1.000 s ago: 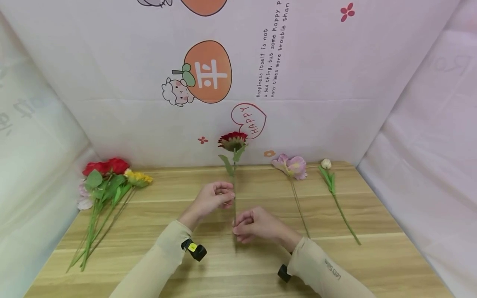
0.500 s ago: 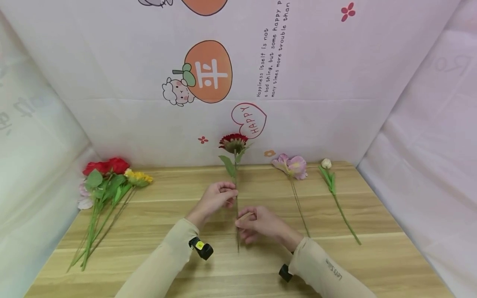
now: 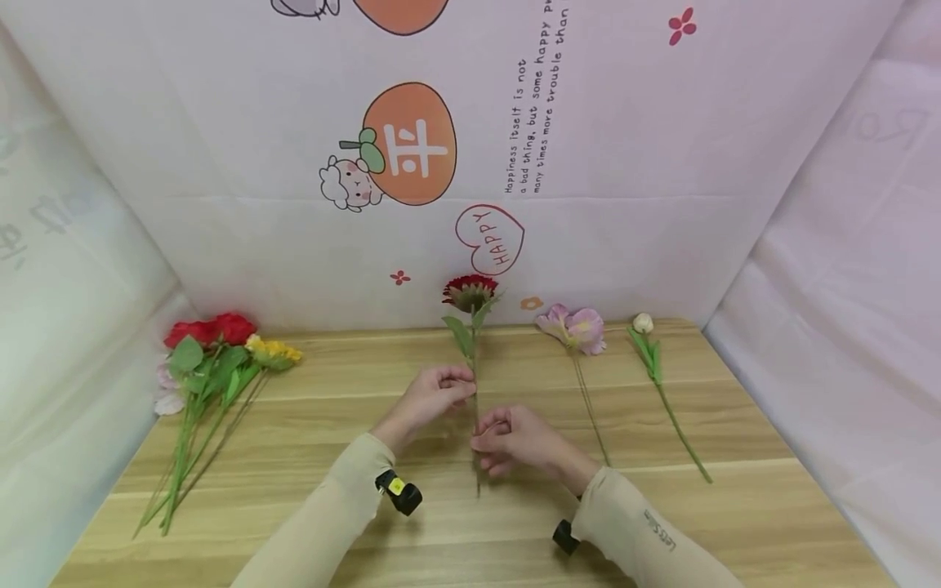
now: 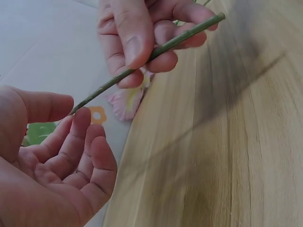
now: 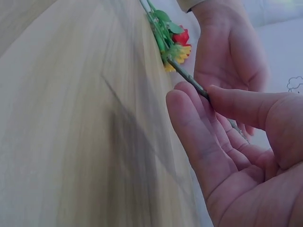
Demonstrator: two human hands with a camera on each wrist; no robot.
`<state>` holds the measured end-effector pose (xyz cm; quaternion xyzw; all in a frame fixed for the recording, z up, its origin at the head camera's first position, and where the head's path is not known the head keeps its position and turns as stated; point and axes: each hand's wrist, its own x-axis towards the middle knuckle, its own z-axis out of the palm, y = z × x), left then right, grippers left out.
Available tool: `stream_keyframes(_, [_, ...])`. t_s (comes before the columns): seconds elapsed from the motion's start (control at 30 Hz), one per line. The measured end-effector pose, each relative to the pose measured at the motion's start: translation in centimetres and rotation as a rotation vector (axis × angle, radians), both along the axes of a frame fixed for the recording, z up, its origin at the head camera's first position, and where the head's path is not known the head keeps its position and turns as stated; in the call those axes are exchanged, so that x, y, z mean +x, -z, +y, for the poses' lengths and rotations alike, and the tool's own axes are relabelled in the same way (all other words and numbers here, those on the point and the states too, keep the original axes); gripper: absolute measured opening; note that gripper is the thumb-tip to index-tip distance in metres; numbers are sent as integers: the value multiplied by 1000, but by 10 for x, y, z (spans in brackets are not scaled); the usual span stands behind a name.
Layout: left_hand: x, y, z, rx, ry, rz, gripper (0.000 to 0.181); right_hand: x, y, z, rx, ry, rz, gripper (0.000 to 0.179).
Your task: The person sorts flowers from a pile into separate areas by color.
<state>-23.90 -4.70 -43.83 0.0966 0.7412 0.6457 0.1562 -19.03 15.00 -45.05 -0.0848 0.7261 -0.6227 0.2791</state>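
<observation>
- Red, yellow and pale pink blooms are gathered in a bundle of flowers, laid on the table well to the left of the printed heart; no change is seen there over the last second.
- The left hand, below and left of the heart, has been carried slightly rightward. Its grip is pinched on the stem between thumb and forefinger, the other fingers being loosely curled.
- The dark red flower is held nearly upright in the head view, its bloom seen just beneath the heart. A second ago the heart's lower edge was overlapped by it; the flower has since been shifted a little rightward and lowered in that view. By judgement, it is being adjusted in the hands rather than laid down, since the stem appears to be held above its shadow.
- The right hand, below the heart, has its grip pinched on the same stem, nearer the lower end.
- A pale purple flower is laid below and right of the heart, untouched and unmoved.
- A white-budded flower is laid farther right of the heart, likewise untouched and unchanged.
</observation>
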Motion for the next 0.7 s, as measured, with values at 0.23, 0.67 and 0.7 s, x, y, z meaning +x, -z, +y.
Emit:
stream_keyframes(0.23, [-1, 6, -5, -40, 69, -19, 34, -1, 4, 7, 8, -25, 1, 19])
stream_keyframes(0.67, [5, 8, -21, -74, 76, 1, 32, -3, 5, 20, 15, -24, -18, 22])
stream_keyframes(0.7, [5, 8, -22, -75, 71, 1, 32, -4, 5, 20, 17, -27, -21, 24])
